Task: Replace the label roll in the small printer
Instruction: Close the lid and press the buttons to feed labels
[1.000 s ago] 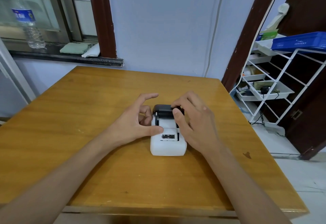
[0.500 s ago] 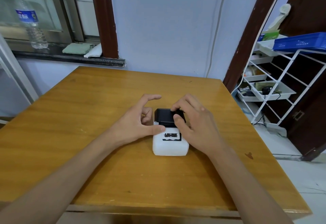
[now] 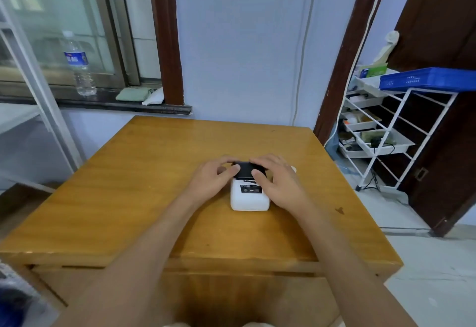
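Printer [image 3: 249, 197] sits on the tabletop [image 3: 128, 197], my left hand [image 3: 213, 179] and right hand [image 3: 279, 182] curled around its black lid [image 3: 246, 169] to press it.

The worktop [image 3: 144, 197] under my bare hands is varnished wood, smooth and faintly glossy, its grain showing through. The printer [image 3: 249, 201] looks like smooth white plastic, matt to satin, and its lid [image 3: 246, 169] is dark plastic with a dull sheen. The bottle [image 3: 78, 65] on the windowsill is clear, shiny plastic.
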Available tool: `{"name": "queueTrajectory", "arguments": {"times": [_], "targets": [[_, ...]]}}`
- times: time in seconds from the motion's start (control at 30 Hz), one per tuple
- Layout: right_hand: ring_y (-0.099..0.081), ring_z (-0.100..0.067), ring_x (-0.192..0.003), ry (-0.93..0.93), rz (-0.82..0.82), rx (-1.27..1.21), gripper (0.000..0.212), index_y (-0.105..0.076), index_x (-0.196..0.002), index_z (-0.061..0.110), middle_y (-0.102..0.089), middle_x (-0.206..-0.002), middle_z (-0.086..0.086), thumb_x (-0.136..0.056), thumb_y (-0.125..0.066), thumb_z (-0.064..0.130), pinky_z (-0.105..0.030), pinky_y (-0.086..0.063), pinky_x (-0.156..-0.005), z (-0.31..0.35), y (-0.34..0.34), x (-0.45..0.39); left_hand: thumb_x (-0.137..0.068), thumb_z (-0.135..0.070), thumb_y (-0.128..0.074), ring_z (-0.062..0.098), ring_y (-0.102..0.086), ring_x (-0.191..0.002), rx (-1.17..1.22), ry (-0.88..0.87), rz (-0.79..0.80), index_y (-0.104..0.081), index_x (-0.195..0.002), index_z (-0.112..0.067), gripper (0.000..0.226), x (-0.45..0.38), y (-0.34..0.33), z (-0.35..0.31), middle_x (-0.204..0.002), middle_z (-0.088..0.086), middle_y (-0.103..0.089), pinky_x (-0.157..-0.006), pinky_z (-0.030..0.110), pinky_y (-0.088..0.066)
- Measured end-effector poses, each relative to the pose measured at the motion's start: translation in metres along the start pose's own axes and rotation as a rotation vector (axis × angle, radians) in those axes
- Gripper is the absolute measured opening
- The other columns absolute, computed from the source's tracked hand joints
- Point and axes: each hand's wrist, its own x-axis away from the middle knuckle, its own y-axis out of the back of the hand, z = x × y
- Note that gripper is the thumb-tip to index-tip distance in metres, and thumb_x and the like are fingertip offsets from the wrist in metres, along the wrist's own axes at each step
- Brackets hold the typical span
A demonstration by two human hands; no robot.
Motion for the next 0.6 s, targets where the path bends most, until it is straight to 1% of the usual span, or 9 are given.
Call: {"name": "queueTrajectory", "arguments": {"times": [0.03, 0.1, 0.17, 0.23, 0.3, 0.37, 0.47, 0.53, 0.6], "targets": [[-0.056, -0.018, -0.127, -0.029, 0.036, -0.008, 0.037, -0.069, -0.142, 0.024, -0.068, -0.132, 0.005, -0.106, -0.062, 0.031, -0.04, -0.047, -0.109, 0.005, 0.005, -0.001, -0.094, -0.055, -0.054, 0.021, -0.073, -0.086, -0.043, 0.0, -0.012, -0.067, -0.12, -0.044, 0.032, 0.005, -0.002, -0.002, -0.089, 0.003, -0.08, -0.082, 0.044, -0.057], [-0.06, -0.017, -0.116, -0.063, 0.155, -0.002, 0.037, -0.07, -0.14, 0.022, -0.067, -0.13, 0.002, -0.104, -0.065, 0.026, -0.039, -0.049, -0.106, 0.019, 0.019, -0.005, -0.1, -0.048, -0.053, 0.012, -0.07, -0.079, -0.08, -0.004, -0.02, -0.063, -0.124, -0.042, 0.027, 0.017, -0.005, -0.009, -0.083, -0.006, -0.076, -0.071, 0.036, -0.05], [-0.058, -0.012, -0.102, -0.07, 0.32, 0.067, 0.036, -0.069, -0.14, 0.019, -0.064, -0.126, 0.0, -0.104, -0.066, 0.023, -0.034, -0.048, -0.098, 0.034, 0.035, -0.008, -0.102, -0.047, -0.052, 0.011, -0.068, -0.077, -0.098, 0.009, -0.018, -0.062, -0.125, -0.042, 0.025, 0.03, -0.005, -0.014, -0.081, -0.007, -0.076, -0.068, 0.035, -0.047], [-0.06, -0.015, -0.106, -0.067, 0.491, 0.183, 0.037, -0.069, -0.141, 0.018, -0.063, -0.127, -0.002, -0.104, -0.067, 0.024, -0.033, -0.046, -0.095, 0.047, 0.046, -0.014, -0.097, -0.055, -0.051, 0.017, -0.071, -0.081, -0.098, 0.034, 0.006, -0.063, -0.122, -0.043, 0.03, 0.039, -0.005, -0.017, -0.082, -0.003, -0.079, -0.073, 0.043, -0.053], [-0.064, -0.028, -0.117, -0.099, 0.634, 0.261, 0.039, -0.067, -0.143, 0.017, -0.066, -0.135, -0.005, -0.104, -0.067, 0.026, -0.037, -0.051, -0.094, 0.058, 0.053, -0.024, -0.087, -0.065, -0.048, 0.02, -0.074, -0.088, -0.084, 0.055, 0.02, -0.065, -0.123, -0.045, 0.044, 0.045, -0.005, -0.018, -0.088, -0.002, -0.081, -0.083, 0.049, -0.057], [-0.066, -0.031, -0.111, -0.216, 0.743, 0.261, 0.047, -0.06, -0.15, 0.019, -0.063, -0.144, -0.008, -0.105, -0.067, 0.028, -0.034, -0.058, -0.083, 0.066, 0.055, -0.035, -0.087, -0.065, -0.049, 0.018, -0.074, -0.091, -0.087, 0.06, 0.017, -0.065, -0.125, -0.045, 0.046, 0.046, -0.005, -0.018, -0.092, -0.003, -0.081, -0.087, 0.051, -0.057], [-0.07, -0.032, -0.119, -0.378, 0.83, 0.238, 0.055, -0.055, -0.155, 0.02, -0.066, -0.142, -0.013, -0.103, -0.072, 0.026, -0.038, -0.064, -0.086, 0.074, 0.055, -0.048, -0.09, -0.062, -0.052, 0.018, -0.075, -0.093, -0.08, 0.066, 0.013, -0.065, -0.125, -0.043, 0.042, 0.046, -0.005, -0.018, -0.094, -0.004, -0.082, -0.089, 0.052, -0.057], [-0.072, -0.035, -0.123, -0.415, 0.839, 0.259, 0.051, -0.059, -0.15, 0.016, -0.069, -0.129, -0.013, -0.101, -0.074, 0.023, -0.039, -0.065, -0.083, 0.077, 0.055, -0.055, -0.086, -0.065, -0.051, 0.019, -0.075, -0.094, -0.067, 0.074, 0.017, -0.064, -0.125, -0.043, 0.046, 0.045, -0.005, -0.018, -0.095, -0.001, -0.082, -0.09, 0.053, -0.056], [-0.074, -0.035, -0.12, -0.451, 0.859, 0.278, 0.048, -0.063, -0.144, 0.012, -0.068, -0.125, -0.012, -0.099, -0.077, 0.022, -0.042, -0.066, -0.089, 0.08, 0.054, -0.063, -0.086, -0.066, -0.051, 0.018, -0.075, -0.094, -0.083, 0.081, 0.028, -0.063, -0.126, -0.043, 0.048, 0.044, -0.005, -0.018, -0.095, -0.002, -0.082, -0.09, 0.052, -0.056]]}}
